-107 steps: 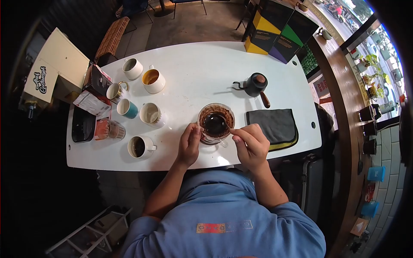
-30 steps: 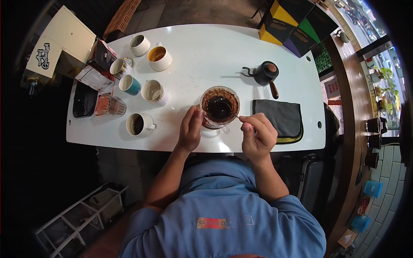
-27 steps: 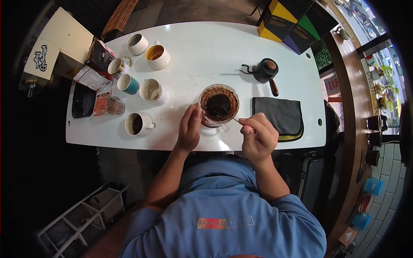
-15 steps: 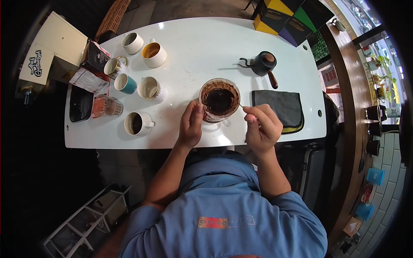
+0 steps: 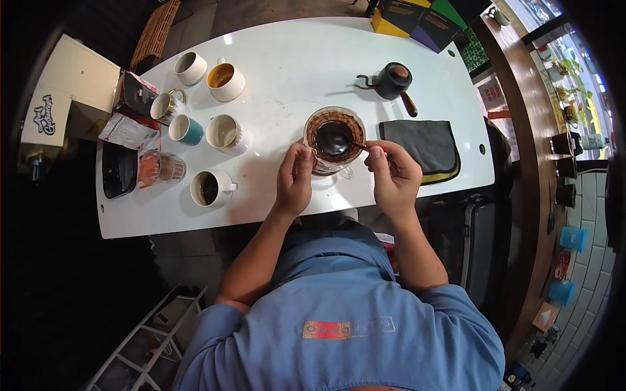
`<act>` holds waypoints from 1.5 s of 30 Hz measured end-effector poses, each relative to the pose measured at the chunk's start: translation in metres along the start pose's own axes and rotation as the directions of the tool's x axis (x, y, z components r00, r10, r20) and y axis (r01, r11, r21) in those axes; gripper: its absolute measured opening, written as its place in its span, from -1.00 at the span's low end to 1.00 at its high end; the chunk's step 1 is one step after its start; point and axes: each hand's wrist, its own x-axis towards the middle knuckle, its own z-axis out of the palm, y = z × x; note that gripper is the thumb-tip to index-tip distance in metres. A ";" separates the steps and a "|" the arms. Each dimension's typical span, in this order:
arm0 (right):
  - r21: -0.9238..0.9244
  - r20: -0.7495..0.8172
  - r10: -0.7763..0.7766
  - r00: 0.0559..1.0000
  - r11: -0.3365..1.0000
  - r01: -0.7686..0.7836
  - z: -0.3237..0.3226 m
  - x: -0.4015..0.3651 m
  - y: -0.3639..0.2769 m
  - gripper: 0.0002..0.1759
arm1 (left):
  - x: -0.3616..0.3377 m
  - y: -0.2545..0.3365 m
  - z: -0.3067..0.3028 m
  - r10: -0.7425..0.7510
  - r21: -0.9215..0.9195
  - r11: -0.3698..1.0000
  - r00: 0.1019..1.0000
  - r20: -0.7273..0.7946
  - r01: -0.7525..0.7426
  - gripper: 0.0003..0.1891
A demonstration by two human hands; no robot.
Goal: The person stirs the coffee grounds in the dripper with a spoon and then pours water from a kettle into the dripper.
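A round coffee dripper (image 5: pixel 312 127) with dark wet coffee inside sits on a clear glass server (image 5: pixel 346 173) near the table's front edge. My left hand (image 5: pixel 297 174) grips the dripper's left rim between thumb and fingers. At the right rim, my right hand (image 5: pixel 395 174) has its fingers pinched together on a thin stick-like thing whose tip reaches the rim. Behind and to the right stands a black gooseneck kettle (image 5: pixel 392 81) with a wooden handle. A folded dark cloth (image 5: pixel 420 144) lies to the right of the dripper.
On the left of the white table (image 5: pixel 287 65) stand several cups, among them a teal cup (image 5: pixel 186 130) and a white cup with dark liquid (image 5: pixel 226 188). A glass (image 5: pixel 171 167), a black tray (image 5: pixel 119 167) and bags are farther left. Coloured boxes (image 5: pixel 417 23) stand at the back right.
My right hand has moved closer to the dripper's rim, its thumb now pointing up. The head view has shifted and turned slightly. My left hand still holds the left rim.
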 end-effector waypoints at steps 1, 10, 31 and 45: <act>0.007 0.011 0.013 1.000 1.000 -0.013 -0.001 -0.001 0.000 -0.90 | -0.001 0.000 0.000 -0.003 -0.004 1.000 1.000 0.006 0.003 -0.72; -0.060 -0.091 -0.080 0.993 0.995 0.074 -0.031 0.017 0.028 -0.77 | 0.002 -0.001 -0.002 -0.012 -0.060 0.998 1.000 -0.018 0.011 -0.77; -0.007 0.155 0.617 0.772 0.782 -0.624 -0.078 0.115 0.132 -0.56 | -0.004 0.005 0.016 0.045 -0.036 0.998 0.941 -0.336 -0.061 -0.85; 0.072 0.038 0.430 0.902 0.899 -0.432 -0.079 0.095 0.085 -0.63 | -0.008 0.003 0.010 0.015 -0.003 1.000 0.909 -0.417 -0.018 -0.74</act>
